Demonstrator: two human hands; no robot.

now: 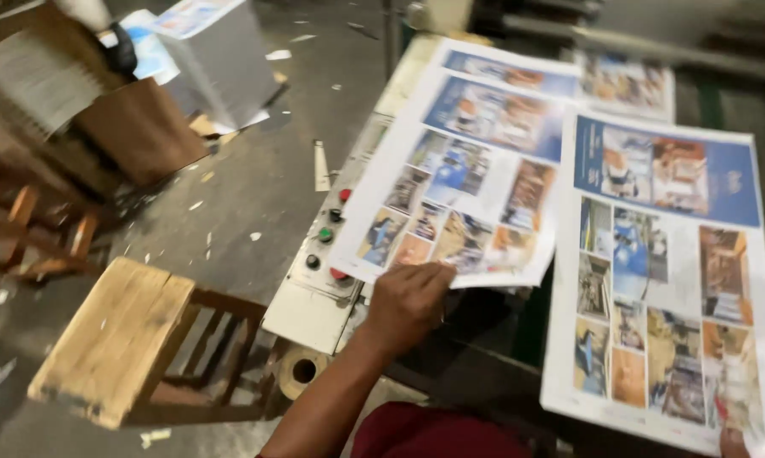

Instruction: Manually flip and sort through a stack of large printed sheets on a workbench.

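My left hand [406, 301] grips the near edge of a large printed sheet [463, 182] covered with colour photos and a blue banner, lifting it over the machine. Only a fingertip of my right hand [733, 443] shows at the bottom right corner, touching the near edge of a second printed sheet [666, 271] of the same kind. That second sheet lies flat to the right. Whether the right hand holds the sheet is hidden by the frame edge.
A grey control panel [323, 254] with red, green and black buttons sits under the left sheet. A wooden stool [123, 335] stands on the littered concrete floor at left. Paper stacks [221, 51] and cardboard [136, 127] lie at the back left. A cardboard tube [300, 371] is below the panel.
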